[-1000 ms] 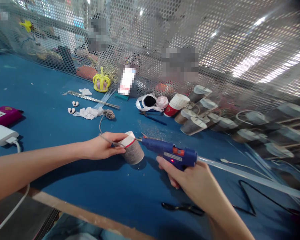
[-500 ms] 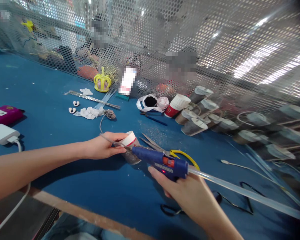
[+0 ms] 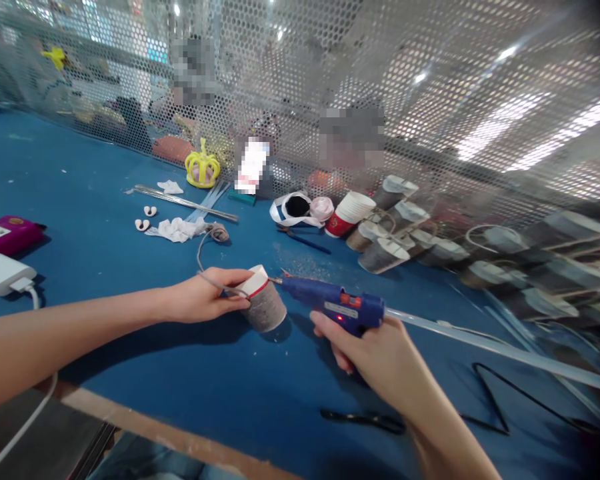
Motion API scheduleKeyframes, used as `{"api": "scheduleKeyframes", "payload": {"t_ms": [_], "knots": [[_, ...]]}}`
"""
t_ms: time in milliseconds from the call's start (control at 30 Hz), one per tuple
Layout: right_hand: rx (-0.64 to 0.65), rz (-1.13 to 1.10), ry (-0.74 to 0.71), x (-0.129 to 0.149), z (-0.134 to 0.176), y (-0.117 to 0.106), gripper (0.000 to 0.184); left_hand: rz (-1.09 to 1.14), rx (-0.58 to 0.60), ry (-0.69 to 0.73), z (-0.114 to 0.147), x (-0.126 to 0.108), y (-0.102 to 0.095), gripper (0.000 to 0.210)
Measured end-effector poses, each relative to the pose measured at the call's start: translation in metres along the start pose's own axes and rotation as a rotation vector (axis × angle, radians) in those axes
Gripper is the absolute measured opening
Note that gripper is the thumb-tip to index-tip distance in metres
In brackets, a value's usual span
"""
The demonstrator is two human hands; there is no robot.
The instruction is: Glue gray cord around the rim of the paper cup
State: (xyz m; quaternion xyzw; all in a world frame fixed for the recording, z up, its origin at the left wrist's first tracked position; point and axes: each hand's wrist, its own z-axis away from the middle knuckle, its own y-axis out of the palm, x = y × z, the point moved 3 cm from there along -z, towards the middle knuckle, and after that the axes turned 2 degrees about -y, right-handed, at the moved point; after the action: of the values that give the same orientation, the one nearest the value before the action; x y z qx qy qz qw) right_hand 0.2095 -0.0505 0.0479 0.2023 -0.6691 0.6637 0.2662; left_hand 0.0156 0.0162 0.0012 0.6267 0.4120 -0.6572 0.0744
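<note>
My left hand [image 3: 203, 295] grips a paper cup [image 3: 266, 307] near its rim. Grey cord covers most of the cup's side, and a white band with a red line shows at the top. A loose length of the cord [image 3: 201, 250] loops from my fingers to a small bundle [image 3: 219, 233] on the table. My right hand [image 3: 365, 343] is wrapped around a blue hot glue gun [image 3: 320, 297] with a red light lit. Its nozzle points at the cup's rim, close beside it. A long clear glue stick [image 3: 460, 340] sticks out of the gun's back.
Several wrapped cups [image 3: 385, 255] and a stack of paper cups [image 3: 353, 212] stand at right by the mesh screen [image 3: 290, 80]. Pliers [image 3: 305, 240], a yellow crown-shaped piece [image 3: 203, 167], crumpled white tissue [image 3: 180, 229] and a purple power strip [image 3: 10, 233] lie around. A black cable [image 3: 490, 393] runs at right.
The glue gun has drawn back to the right from the cup, uncovering its wrapped side. The gun now hides most of the yellow-handled scissors. My left hand keeps its hold.
</note>
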Motion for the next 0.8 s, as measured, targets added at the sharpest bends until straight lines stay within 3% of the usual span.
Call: {"api": "scheduleKeyframes", "payload": {"t_ms": [200,367,467,600,800], "knots": [[0.002,-0.082,0.066,-0.002,-0.003,0.003,0.033,-0.018,0.010,0.007,0.000,0.000,0.000,0.035],[0.048,-0.355,0.048,-0.012,-0.015,0.000,0.030,-0.018,0.000,-0.004,0.000,-0.001,0.000,0.034],[-0.065,-0.480,0.047,-0.021,-0.031,-0.008,0.026,-0.003,-0.019,-0.015,-0.001,0.000,0.001,0.032],[-0.261,-0.383,0.100,-0.036,-0.060,-0.020,0.021,-0.007,-0.022,0.010,-0.001,0.000,0.002,0.029],[-0.253,-0.099,0.144,-0.064,-0.099,-0.015,0.030,-0.077,-0.036,0.047,-0.001,0.003,0.003,0.028]]}}
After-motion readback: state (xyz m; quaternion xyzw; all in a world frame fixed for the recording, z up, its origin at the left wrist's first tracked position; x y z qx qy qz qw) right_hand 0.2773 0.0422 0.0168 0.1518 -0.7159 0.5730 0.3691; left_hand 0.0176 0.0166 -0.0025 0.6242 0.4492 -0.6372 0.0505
